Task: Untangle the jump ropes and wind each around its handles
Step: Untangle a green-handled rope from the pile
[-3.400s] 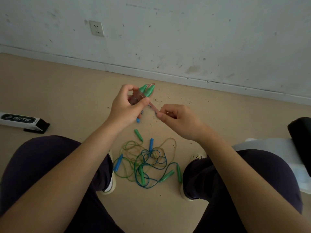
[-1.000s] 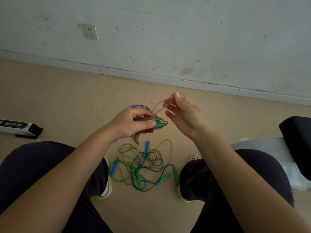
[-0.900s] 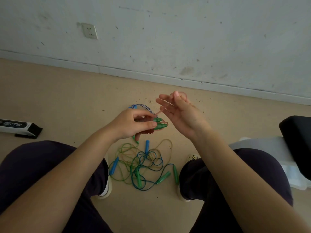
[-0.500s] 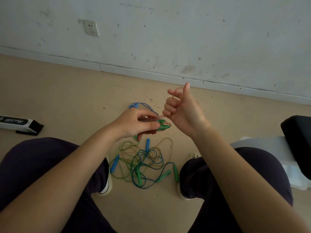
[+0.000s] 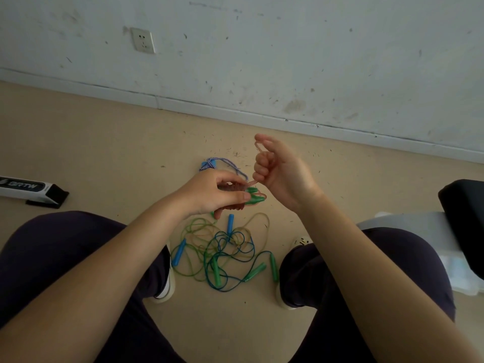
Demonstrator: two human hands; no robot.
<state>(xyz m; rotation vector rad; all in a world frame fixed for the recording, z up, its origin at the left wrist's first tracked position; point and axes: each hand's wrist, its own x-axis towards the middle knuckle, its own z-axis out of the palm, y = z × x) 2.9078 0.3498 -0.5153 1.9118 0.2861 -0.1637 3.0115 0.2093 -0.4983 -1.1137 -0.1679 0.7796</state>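
Since a moment ago, my right hand (image 5: 281,170) has pulled the pink rope (image 5: 258,149) end higher, with fingers curled round it. My left hand (image 5: 212,193) pinches the green handles (image 5: 252,196) with pink rope wound on them. This rope is almost done. A blue striped rope (image 5: 222,163) lies behind. The tangled pile (image 5: 225,251) waits on the floor (image 5: 104,153).

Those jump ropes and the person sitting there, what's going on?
A seated person is winding a pinkish rope around its green handles. The left hand grips the wound bundle; the right hand holds the last loop of rope. A tangle of ropes lies unsorted on the floor between the feet.
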